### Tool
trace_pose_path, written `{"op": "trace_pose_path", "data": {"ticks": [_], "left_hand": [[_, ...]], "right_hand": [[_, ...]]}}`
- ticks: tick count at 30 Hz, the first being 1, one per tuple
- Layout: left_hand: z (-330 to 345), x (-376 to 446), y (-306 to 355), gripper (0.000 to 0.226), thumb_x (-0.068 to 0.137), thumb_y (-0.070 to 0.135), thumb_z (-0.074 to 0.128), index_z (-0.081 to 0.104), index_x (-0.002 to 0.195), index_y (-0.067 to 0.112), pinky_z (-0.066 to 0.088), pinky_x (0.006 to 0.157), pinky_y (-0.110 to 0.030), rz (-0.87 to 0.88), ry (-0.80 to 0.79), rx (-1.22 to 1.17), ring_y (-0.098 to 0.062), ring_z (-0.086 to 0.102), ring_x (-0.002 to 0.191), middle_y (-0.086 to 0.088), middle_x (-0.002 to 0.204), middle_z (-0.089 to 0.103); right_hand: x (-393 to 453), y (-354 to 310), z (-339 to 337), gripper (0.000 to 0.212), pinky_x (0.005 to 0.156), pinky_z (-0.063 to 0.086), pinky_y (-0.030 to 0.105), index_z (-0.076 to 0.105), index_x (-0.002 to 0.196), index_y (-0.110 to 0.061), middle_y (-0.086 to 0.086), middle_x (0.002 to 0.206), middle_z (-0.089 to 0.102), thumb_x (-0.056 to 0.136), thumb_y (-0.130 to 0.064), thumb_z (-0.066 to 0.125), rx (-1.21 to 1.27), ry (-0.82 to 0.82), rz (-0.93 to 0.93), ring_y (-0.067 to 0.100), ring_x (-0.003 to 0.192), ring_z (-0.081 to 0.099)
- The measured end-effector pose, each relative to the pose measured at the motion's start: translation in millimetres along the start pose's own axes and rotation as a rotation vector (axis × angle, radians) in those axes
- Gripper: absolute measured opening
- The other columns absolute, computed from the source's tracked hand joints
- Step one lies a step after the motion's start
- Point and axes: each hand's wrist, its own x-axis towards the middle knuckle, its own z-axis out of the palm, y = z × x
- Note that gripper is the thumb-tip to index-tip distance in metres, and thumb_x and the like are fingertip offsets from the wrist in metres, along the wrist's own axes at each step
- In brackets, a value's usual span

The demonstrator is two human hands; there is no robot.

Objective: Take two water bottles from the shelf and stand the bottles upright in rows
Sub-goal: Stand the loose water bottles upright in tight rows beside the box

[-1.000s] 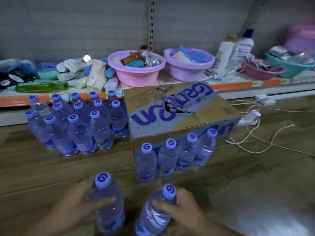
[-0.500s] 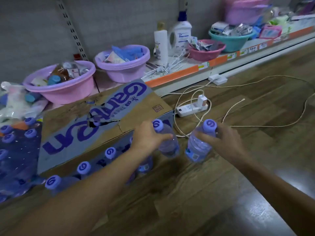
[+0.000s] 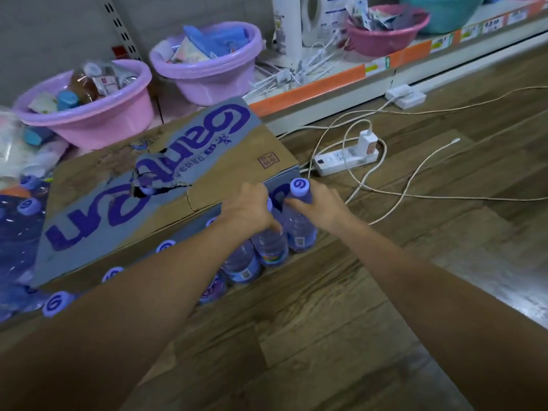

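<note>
1. Our left hand (image 3: 252, 207) gripped one bottle (image 3: 271, 244) from above, fingers curled over its cap and shoulder.
2. Our right hand (image 3: 321, 204) held the other bottle (image 3: 299, 229) by the neck, just under its cap (image 3: 300, 186).
3. Both bottles stood upright, long axes vertical, touching at the right end of the row (image 3: 237, 266) along the box (image 3: 166, 185), on the floor (image 3: 326, 321).
4. We judged that both fingers needed only to let go upward.

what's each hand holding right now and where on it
Each holds a water bottle by its top: the left hand covers the cap and shoulder of one bottle, the right hand grips the neighbouring bottle just below its cap.
</note>
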Motion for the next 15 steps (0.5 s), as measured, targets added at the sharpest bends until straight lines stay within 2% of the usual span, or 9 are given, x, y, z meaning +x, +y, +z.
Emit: {"op": "trace_pose_path", "data": {"ticks": [3,5,7,9,10,13,15], "left_hand": [[4,-6,-5,0.047,0.068,0.039,0.075,0.045,0.091,0.011,0.041,0.071,-0.037,-0.028,0.023,0.028,-0.033,0.057,0.104,-0.015,0.112,0.058],[5,-10,-6,0.059,0.072,0.044,0.071,0.043,0.112,0.01,0.039,0.075,-0.036,-0.003,0.033,0.088,-0.033,0.055,0.11,-0.014,0.119,0.058],[1,-16,-8,0.073,0.073,0.05,0.068,0.035,0.125,0.01,0.041,0.08,-0.037,0.064,0.041,0.112,-0.032,0.054,0.113,-0.013,0.122,0.057],[-11,-29,-16,0.076,0.074,0.053,0.067,0.035,0.129,0.012,0.042,0.085,-0.038,0.169,0.076,0.039,-0.03,0.051,0.115,-0.012,0.125,0.054],[-19,-37,-25,0.073,0.075,0.054,0.065,0.038,0.128,0.012,0.042,0.089,-0.04,0.23,0.107,-0.006,-0.029,0.049,0.116,-0.01,0.127,0.052],[-49,-67,-69,0.055,0.081,0.05,0.059,0.05,0.12,0.012,0.041,0.095,-0.039,0.386,0.244,-0.06,-0.025,0.045,0.116,-0.008,0.122,0.054],[-66,-87,-116,0.044,0.084,0.045,0.058,0.056,0.113,0.012,0.041,0.091,-0.038,0.405,0.363,-0.139,-0.024,0.049,0.111,-0.007,0.115,0.059]], "right_hand": [[2,-1,6,0.045,0.09,0.046,0.036,0.056,0.118,-0.014,0.009,0.119,0.065,0.081,-0.039,0.066,0.016,-0.011,0.006,0.027,0.112,0.058],[-3,0,9,0.061,0.095,0.046,0.039,0.047,0.123,-0.013,0.012,0.125,0.058,0.073,-0.037,0.073,0.129,0.003,0.017,0.028,0.116,0.055],[-8,-2,9,0.091,0.101,0.044,0.048,0.038,0.129,-0.016,0.015,0.13,0.05,0.057,-0.058,0.073,0.217,0.04,0.014,0.03,0.121,0.051],[-16,-16,6,0.113,0.104,0.041,0.05,0.032,0.136,-0.017,0.017,0.135,0.045,0.047,-0.078,0.065,0.255,0.089,-0.054,0.031,0.125,0.047],[-24,-33,5,0.111,0.104,0.04,0.047,0.03,0.137,-0.016,0.017,0.137,0.043,0.051,-0.078,0.063,0.217,0.125,-0.098,0.031,0.126,0.045],[-48,-88,6,0.084,0.099,0.035,0.038,0.033,0.137,-0.013,0.015,0.134,0.041,0.072,-0.057,0.062,0.085,0.215,-0.299,0.028,0.127,0.039],[-59,-132,19,0.071,0.095,0.036,0.032,0.041,0.131,-0.019,0.006,0.126,0.045,0.071,-0.057,0.051,0.048,0.182,-0.463,0.019,0.12,0.042]]}}
